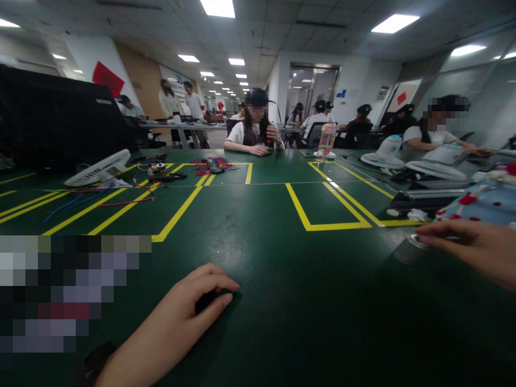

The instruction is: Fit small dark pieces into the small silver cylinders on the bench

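Observation:
My left hand (197, 306) rests on the green table (258, 333), holding nothing. Its fingers are loosely curved, with a gap between thumb and index finger. At the right, my right hand (473, 244) has its thumb and fingertips pinched at the top of a small grey metal cylinder (409, 250). The cylinder's lower end is at the tabletop and it leans a little; I cannot tell whether it is lifted. A small part on its top is partly covered by the fingertips.
Yellow tape (308, 215) marks the tabletop. Bundled coloured wires (213, 165), a white fan (99, 169) and loose wires lie further off. At right are more fans (382, 153), dark metal pieces (423, 199) and a light-blue item (479, 201). A person (256, 131) sits opposite, near a pink bottle (326, 141).

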The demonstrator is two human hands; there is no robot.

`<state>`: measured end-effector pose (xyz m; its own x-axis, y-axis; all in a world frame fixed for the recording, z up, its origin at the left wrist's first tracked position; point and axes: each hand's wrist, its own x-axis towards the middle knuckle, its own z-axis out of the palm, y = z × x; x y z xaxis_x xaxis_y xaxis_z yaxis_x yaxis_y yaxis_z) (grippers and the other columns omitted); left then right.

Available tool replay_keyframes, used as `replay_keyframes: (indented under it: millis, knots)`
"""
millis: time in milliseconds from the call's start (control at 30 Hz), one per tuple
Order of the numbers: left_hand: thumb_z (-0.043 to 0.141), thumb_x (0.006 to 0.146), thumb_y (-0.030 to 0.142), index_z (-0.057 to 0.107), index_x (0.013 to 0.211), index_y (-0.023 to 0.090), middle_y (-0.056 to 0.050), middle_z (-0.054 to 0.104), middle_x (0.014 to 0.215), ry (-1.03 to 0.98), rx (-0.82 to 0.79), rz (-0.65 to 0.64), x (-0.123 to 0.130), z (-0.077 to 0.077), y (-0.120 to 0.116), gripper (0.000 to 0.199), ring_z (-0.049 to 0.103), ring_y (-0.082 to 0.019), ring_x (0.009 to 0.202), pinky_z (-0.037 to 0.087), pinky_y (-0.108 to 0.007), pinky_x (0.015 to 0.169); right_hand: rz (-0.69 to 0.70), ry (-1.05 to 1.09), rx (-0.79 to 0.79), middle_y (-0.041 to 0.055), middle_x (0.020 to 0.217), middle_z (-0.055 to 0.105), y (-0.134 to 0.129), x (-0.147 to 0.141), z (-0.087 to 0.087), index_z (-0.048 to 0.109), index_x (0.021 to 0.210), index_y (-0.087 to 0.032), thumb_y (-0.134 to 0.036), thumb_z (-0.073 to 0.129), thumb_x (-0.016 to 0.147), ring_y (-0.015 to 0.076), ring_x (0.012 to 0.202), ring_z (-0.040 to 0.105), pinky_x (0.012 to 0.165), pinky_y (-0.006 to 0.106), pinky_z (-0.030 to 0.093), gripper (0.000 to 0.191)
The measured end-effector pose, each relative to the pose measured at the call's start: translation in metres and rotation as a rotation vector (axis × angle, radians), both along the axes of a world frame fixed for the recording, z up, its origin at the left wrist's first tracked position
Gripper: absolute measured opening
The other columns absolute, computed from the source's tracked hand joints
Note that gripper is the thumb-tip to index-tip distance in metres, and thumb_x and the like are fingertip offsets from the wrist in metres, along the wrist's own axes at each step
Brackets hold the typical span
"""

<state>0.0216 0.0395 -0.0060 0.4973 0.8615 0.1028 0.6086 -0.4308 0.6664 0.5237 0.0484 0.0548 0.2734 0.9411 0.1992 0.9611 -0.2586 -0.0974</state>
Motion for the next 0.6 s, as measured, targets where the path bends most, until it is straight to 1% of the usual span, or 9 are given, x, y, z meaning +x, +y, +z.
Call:
replay_keyframes:
  millis: [100, 167, 233, 400, 600]
  knots:
    - [0.048, 0.093, 0.022, 0.062, 0.104, 0.030, -0.001, 0.059, 0.106, -0.010, 0.004, -0.006, -0.001, -0.001, 0.000, 0.020, 0.059, -0.019, 0.098, 0.048, -0.034, 0.088, -0.077, 0.173, -0.052, 0.0032, 0.101, 0.066, -0.003, -0.010, 0.007, 0.070, 0.100, -0.027, -0.046, 0.061, 0.078, 0.0162, 0.077, 0.061, 0.068, 0.028, 0.043, 0.030]
    - [0.047, 0.093, 0.022, 0.062, 0.104, 0.029, -0.002, 0.059, 0.106, -0.010, 0.007, -0.010, 0.000, 0.000, 0.000, 0.020, 0.059, -0.019, 0.098, 0.049, -0.035, 0.088, -0.095, 0.191, -0.024, 0.0048, 0.107, 0.064, -0.007, -0.018, 0.012, 0.068, 0.104, -0.026, -0.050, 0.056, 0.081, 0.0172, 0.080, 0.061, 0.070, 0.031, 0.043, 0.036]
    - [0.047, 0.093, 0.021, 0.062, 0.104, 0.030, -0.001, 0.060, 0.106, -0.009, 0.007, -0.010, 0.000, 0.001, 0.000, 0.021, 0.059, -0.019, 0.098, 0.049, -0.035, 0.088, -0.081, 0.201, -0.024, 0.0064, 0.111, 0.063, -0.011, -0.023, 0.016, 0.067, 0.107, -0.025, -0.054, 0.051, 0.083, 0.0172, 0.081, 0.061, 0.070, 0.032, 0.043, 0.041]
    - [0.048, 0.092, 0.023, 0.063, 0.104, 0.030, -0.001, 0.060, 0.106, 0.003, 0.006, 0.007, 0.001, 0.002, -0.002, 0.020, 0.060, -0.019, 0.098, 0.049, -0.034, 0.088, -0.031, 0.209, -0.024, 0.0084, 0.103, 0.065, -0.013, -0.024, 0.015, 0.068, 0.103, -0.022, -0.052, 0.054, 0.083, 0.0159, 0.077, 0.062, 0.069, 0.030, 0.044, 0.039]
    - [0.048, 0.093, 0.023, 0.062, 0.104, 0.030, -0.001, 0.060, 0.106, 0.013, 0.003, 0.000, 0.000, 0.002, -0.002, 0.019, 0.059, -0.019, 0.099, 0.048, -0.034, 0.089, -0.054, 0.152, -0.006, 0.0086, 0.100, 0.065, -0.014, -0.035, 0.015, 0.068, 0.106, -0.021, -0.051, 0.048, 0.086, 0.0160, 0.077, 0.060, 0.069, 0.032, 0.043, 0.041]
